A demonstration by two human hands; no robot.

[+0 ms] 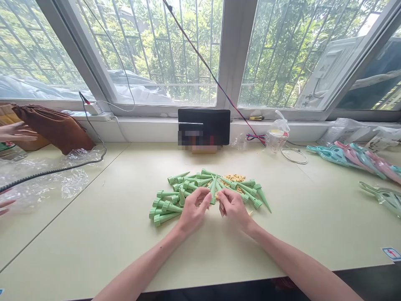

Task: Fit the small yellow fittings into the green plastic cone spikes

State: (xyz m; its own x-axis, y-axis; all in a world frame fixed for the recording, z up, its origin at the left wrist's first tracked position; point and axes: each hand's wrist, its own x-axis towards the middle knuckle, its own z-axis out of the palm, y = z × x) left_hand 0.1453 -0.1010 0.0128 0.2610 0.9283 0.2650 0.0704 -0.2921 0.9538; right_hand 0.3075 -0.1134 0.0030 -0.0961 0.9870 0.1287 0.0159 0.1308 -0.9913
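A heap of several green plastic spikes (175,194) lies on the pale table (125,234), with a small pile of tan bits (234,178) behind it. My left hand (193,209) is closed around one green spike (213,190) that points up and away. My right hand (233,207) sits close beside it, fingers pinched near the spike's lower end on something I cannot make out.
A black tablet (204,126) leans on the window sill. A plastic bag with a cup (277,136) and a wire coil (294,155) lie right of it. Pastel plastic parts (354,156) fill the far right. Another person's hands (15,131) and a brown bag (56,127) are at left.
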